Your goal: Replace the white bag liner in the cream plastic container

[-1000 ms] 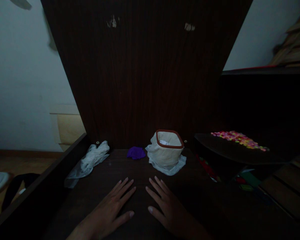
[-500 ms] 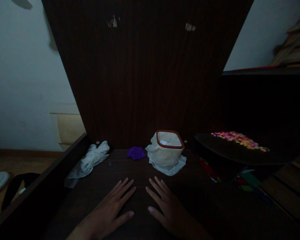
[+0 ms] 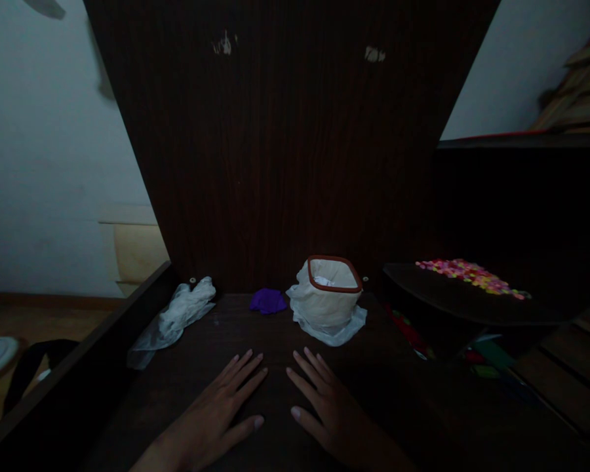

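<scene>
My left hand (image 3: 221,403) lies flat on the dark wooden desktop (image 3: 246,334), fingers stretched out and nothing held. Beside it, my right hand (image 3: 324,400) rests the same way, palm down with the fingers apart. Beyond the right hand stands a small bin (image 3: 327,308) with a brown square rim, lined with a whitish plastic bag that spreads around its base. A crumpled purple cloth or bag (image 3: 268,301) sits left of the bin. Farther left is a bunched clear plastic bag (image 3: 181,314). Neither hand touches these things.
A tall dark wood panel (image 3: 285,144) rises behind the desktop. At right, a dark curved shelf (image 3: 423,288) bears many small colourful pieces (image 3: 472,272); red and green items lie beneath it. A raised board (image 3: 78,360) edges the left side.
</scene>
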A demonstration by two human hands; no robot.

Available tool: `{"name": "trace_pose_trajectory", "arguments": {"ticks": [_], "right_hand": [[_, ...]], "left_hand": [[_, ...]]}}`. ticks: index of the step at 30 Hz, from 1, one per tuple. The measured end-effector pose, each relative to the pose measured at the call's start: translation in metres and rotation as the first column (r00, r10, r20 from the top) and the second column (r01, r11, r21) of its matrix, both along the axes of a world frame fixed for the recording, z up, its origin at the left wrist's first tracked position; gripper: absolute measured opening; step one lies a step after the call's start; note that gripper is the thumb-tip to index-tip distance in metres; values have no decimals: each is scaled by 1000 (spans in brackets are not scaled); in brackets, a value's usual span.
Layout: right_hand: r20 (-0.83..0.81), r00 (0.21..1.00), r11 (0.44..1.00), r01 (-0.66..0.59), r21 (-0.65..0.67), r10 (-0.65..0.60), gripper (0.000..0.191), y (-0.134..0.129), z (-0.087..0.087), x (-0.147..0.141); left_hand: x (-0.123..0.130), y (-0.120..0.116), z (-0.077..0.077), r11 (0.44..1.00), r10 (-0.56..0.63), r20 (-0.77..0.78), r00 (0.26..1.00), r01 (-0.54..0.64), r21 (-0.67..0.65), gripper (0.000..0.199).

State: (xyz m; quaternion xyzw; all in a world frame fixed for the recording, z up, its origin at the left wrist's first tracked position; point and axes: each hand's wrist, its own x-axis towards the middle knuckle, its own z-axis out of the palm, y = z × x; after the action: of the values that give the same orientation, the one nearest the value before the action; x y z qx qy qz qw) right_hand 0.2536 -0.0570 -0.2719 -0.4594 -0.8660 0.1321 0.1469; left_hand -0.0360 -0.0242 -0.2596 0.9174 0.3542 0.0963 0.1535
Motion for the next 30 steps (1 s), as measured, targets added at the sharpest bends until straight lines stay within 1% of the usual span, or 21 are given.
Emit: {"name": "trace_pose_trajectory", "arguments": {"ticks": [7,13,17,19,22,25,28,30], "right_hand": [[21,1000,1000,-10,4,10,56,-1,3,-1],[-4,1000,1000,-11,26,12,56,-1,0,0],[-5,1000,999,-10,30,10,56,0,-1,1],[5,1000,998,-19,53,19,55,2,1,2],[21,999,991,-28,132,26,50,6,7,4],[5,1000,963,6,268,-8,42,13,17,5],[-66,997,899,63,433,-38,36,23,34,7],[-126,991,847,103,522,-44,35,30,51,8]], "left_hand": [[1,1,1,1000,0,-55,998,-1,-17,65],[0,1,-3,1000,-11,11,1000,11,-8,67],[2,2,0,999,-2,-12,1000,1,-35,65],[3,1,2,999,-3,-16,1000,2,-43,65],[2,1,2,1000,-13,19,1000,14,-25,65],[1,1,1,1000,-25,36,999,26,-5,64],[1,1,1,1000,-30,31,999,30,-1,64],[1,1,1,999,-32,27,999,32,0,64]]}}
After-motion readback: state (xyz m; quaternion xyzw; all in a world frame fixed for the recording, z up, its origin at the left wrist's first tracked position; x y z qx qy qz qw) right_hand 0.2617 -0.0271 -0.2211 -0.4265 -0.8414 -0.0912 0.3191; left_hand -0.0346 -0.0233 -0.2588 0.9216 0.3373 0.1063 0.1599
